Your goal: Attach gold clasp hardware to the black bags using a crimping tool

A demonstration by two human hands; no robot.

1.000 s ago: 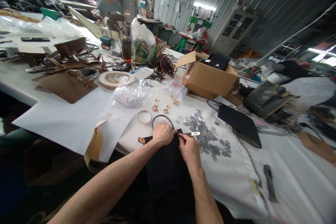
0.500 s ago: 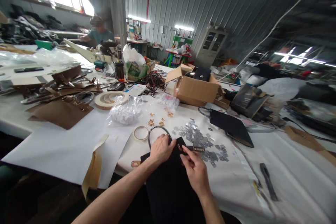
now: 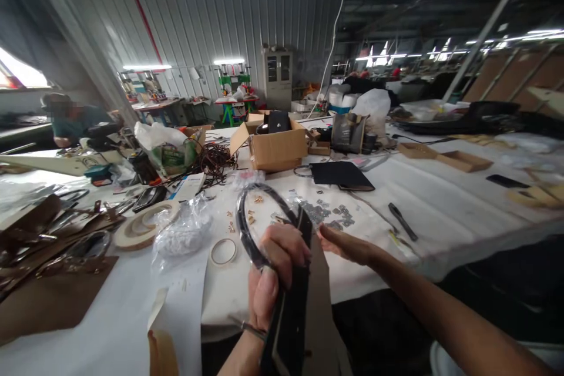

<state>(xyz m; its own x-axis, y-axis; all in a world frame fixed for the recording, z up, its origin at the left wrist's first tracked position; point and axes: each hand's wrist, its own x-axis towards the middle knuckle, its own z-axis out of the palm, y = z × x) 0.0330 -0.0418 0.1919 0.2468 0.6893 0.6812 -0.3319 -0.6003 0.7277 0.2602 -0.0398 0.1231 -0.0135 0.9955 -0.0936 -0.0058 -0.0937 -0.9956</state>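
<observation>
My left hand point(image 3: 277, 270) is closed round the top of a black bag panel point(image 3: 291, 311), which is tilted up on edge so its grey-brown back shows. A black looped handle point(image 3: 241, 217), wrapped in clear film, rises from the panel. My right hand point(image 3: 348, 245) is just right of the panel, fingers stretched out and partly hidden by its edge. Small flat metal plates point(image 3: 339, 217) lie scattered beyond that hand. Several small gold-coloured fittings point(image 3: 251, 217) are on the table past the handle, and a roll of tape point(image 3: 223, 251) lies left of my left hand.
Brown bag pieces point(image 3: 57, 288), larger tape rolls point(image 3: 127, 234) and a clear plastic bag point(image 3: 185, 235) lie to the left. Farther back are a cardboard box point(image 3: 277, 150) and another black panel point(image 3: 341, 175). A dark tool point(image 3: 402, 221) lies right. A co-worker point(image 3: 74, 117) sits far left.
The black panel has gone from lying flat to tilted up on edge, with my left hand now wrapped round it. My right hand has left its face and moved right. The view has turned right.
</observation>
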